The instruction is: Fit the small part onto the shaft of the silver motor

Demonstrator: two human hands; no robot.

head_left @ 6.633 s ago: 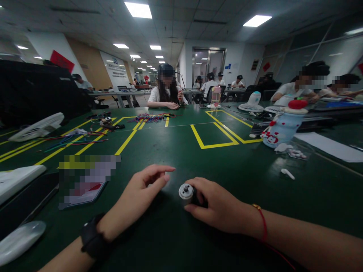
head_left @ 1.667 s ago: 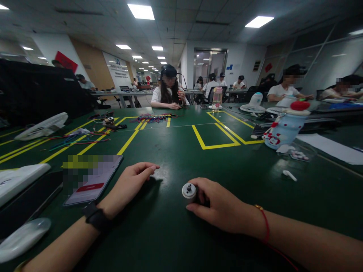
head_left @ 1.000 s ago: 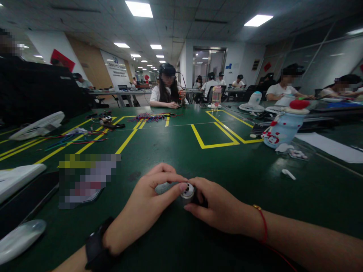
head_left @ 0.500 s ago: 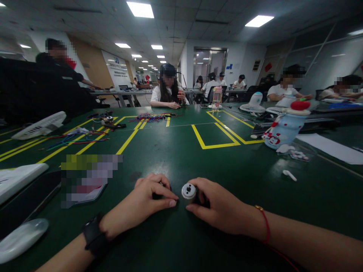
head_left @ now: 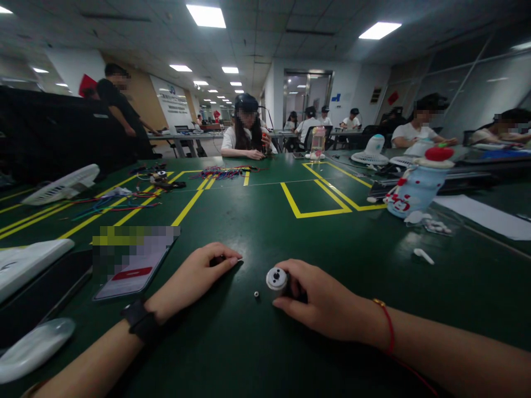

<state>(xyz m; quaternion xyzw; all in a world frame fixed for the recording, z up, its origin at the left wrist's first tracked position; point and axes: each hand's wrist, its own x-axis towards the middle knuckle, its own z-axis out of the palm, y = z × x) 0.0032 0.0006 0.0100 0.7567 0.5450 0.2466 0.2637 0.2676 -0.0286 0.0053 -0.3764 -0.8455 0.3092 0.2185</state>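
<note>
My right hand (head_left: 313,296) is closed round a silver metal cylinder (head_left: 276,279), which looks like a small motor. Its round end faces up and shows a dark centre and small dark holes. Just left of the cylinder, apart from it, a tiny ring-shaped metal piece (head_left: 256,294) rests on the green table. My left hand (head_left: 203,271) is farther left and forward, low over the tabletop, with thumb and forefinger pressed together. Whether a small thing is between those fingertips I cannot make out; the other fingers are mostly hidden.
A phone (head_left: 135,271), a white mouse (head_left: 37,348) and a white fan (head_left: 62,183) lie at left. Bundled wires (head_left: 224,172) are farther back. A blue bottle (head_left: 417,188) and a white earbud (head_left: 423,256) are at right. A person (head_left: 246,135) sits opposite.
My left hand has moved away to the left and forward from beside the cylinder. The tiny ring-shaped piece now shows on the table. My right hand has stayed in place.
</note>
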